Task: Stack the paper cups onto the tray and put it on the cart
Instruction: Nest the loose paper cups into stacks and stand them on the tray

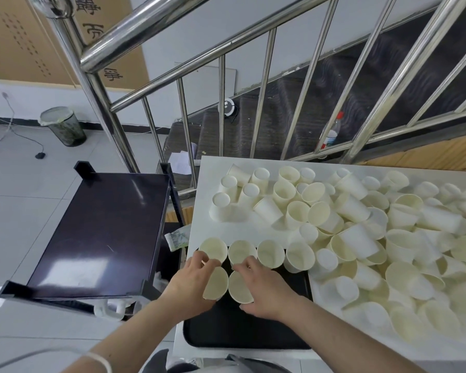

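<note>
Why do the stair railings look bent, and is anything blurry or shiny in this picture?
In the head view, the wide-angle lens bows the steel railing into curves. Ceiling light glares off the dark cart top as pale patches. The paper cups at the far right edge smear into soft blur, while the left hand, right hand and black tray stay fairly sharp.

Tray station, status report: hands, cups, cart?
Left hand and right hand each grip a cup on the tray. Six cups stand there. Loose cups wait. Cart bare, nothing blocking.
</note>
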The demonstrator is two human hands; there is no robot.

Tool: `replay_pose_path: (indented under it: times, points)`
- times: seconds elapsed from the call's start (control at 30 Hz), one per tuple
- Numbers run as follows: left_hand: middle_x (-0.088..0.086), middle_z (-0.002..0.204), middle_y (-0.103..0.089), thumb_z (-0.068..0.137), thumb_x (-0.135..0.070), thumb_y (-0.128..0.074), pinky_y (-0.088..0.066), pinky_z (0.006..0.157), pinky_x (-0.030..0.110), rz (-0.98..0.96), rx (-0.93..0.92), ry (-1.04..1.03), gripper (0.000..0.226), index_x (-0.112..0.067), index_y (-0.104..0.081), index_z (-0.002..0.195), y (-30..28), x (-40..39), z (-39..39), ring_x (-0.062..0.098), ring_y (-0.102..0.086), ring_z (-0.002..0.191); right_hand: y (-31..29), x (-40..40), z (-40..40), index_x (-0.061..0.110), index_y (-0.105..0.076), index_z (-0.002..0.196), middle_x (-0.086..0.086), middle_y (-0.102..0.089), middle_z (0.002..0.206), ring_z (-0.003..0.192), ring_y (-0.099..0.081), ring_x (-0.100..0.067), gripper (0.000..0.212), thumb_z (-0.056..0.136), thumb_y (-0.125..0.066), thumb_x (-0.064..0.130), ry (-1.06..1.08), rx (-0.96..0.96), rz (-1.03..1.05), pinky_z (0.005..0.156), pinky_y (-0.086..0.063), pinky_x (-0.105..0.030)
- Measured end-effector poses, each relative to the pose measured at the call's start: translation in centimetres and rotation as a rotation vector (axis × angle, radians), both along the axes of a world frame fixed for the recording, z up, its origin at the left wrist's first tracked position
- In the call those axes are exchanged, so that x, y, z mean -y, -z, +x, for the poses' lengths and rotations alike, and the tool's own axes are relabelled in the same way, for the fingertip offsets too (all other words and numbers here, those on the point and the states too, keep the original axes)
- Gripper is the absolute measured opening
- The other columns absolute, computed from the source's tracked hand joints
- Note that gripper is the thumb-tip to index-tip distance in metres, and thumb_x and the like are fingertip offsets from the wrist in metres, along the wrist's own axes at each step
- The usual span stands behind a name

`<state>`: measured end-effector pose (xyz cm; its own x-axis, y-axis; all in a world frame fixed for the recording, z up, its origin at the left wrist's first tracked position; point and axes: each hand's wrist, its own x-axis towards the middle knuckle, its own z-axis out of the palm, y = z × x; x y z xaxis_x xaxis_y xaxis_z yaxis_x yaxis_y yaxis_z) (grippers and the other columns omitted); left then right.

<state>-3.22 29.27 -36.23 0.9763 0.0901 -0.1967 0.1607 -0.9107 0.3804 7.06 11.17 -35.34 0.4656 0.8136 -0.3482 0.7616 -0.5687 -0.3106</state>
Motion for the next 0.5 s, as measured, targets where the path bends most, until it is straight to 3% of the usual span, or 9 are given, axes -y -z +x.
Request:
replay_pose_path:
  times: [0.23, 0.5]
  points:
    - [0.003, 0.14, -0.02, 0.074, -0.032, -0.065, -0.047, 0.078, 0.025, 0.058, -0.016, 0.018, 0.073, -0.029, -0.032, 0.138, 1.3, -0.2, -0.1, 0.022, -0.039, 0.125, 0.7, 0.0, -0.4, 0.022, -0.025, 0.146, -0.003, -0.029, 0.131, 0.111, -0.047, -0.023, 0.089, 0.075, -0.076, 0.038, -0.027, 0.025, -0.026, 0.079, -0.052, -0.036]
    - [0.0, 0.143, -0.015, 0.068, -0.042, -0.073, -0.049, 0.085, 0.026, 0.029, -0.032, 0.027, 0.086, -0.033, -0.026, 0.14, 1.6, -0.6, -0.1, 0.02, -0.038, 0.125, 0.6, 0.4, -0.2, 0.024, -0.025, 0.147, -0.001, -0.027, 0.132, 0.109, -0.048, -0.021, 0.086, 0.077, -0.072, 0.042, -0.022, 0.015, 0.02, 0.081, -0.052, -0.036]
